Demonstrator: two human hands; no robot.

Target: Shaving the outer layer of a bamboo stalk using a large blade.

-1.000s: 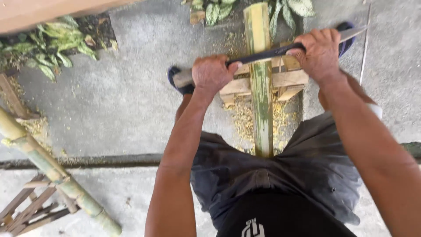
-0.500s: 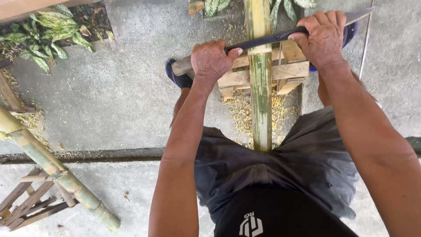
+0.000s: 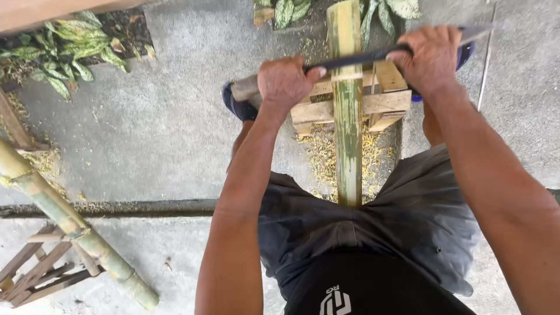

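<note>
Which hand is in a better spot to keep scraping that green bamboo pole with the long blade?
Probably the left hand. It grips the handle end of the blade, right beside the bamboo pole. The right hand holds the far end, farther from the pole, mostly steadying.

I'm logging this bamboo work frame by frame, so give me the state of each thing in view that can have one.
left hand: closed around the blade's handle end
right hand: closed around the blade's far end
long blade: held level, lying across the pole
bamboo pole: resting on the stand, partly scraped pale
wooden stand: upright under the pole
shavings: scattered on the concrete
second bamboo pole: propped slanted on a wooden frame
</note>
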